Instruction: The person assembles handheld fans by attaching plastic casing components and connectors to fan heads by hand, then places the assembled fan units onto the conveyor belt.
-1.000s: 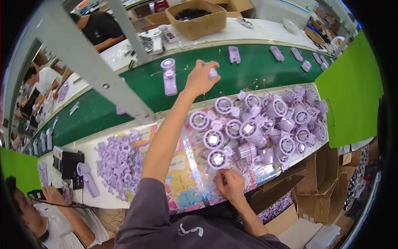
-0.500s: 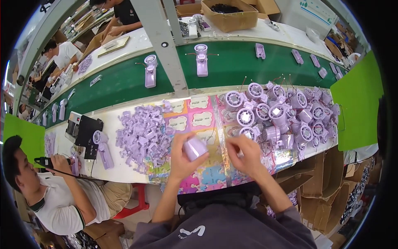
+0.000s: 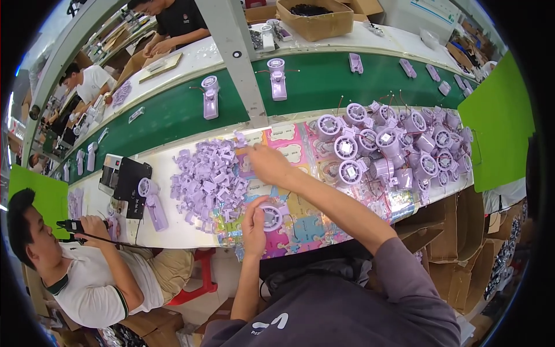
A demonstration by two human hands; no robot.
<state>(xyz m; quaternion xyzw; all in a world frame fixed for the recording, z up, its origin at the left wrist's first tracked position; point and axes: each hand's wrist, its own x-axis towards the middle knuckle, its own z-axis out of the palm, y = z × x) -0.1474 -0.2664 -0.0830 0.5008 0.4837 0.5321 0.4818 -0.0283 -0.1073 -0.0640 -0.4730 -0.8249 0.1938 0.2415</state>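
My left hand (image 3: 253, 230) is closed round the side of a lilac fan head (image 3: 273, 217), above the mat's near part. Its round ringed face points up, and a small tab and a thin wire stick out on its right. My right hand (image 3: 270, 166) reaches across to the far right edge of a heap of small lilac plastic brackets (image 3: 205, 182). Its fingers are bunched and bent down; whatever they pinch is hidden. A single bracket (image 3: 240, 139) lies just beyond the fingertips.
Many wired fan heads (image 3: 387, 139) are piled on the right. A green conveyor belt (image 3: 324, 87) carries lilac parts behind the table. A black device (image 3: 130, 185) and a lilac handheld fan (image 3: 153, 205) stand left, near a seated co-worker (image 3: 98, 272). A metal post (image 3: 231, 52) rises beyond the table.
My right hand has swung left and away from me to the bracket heap. My left hand has come nearer, and the fan head in it has turned, its ringed face now showing.
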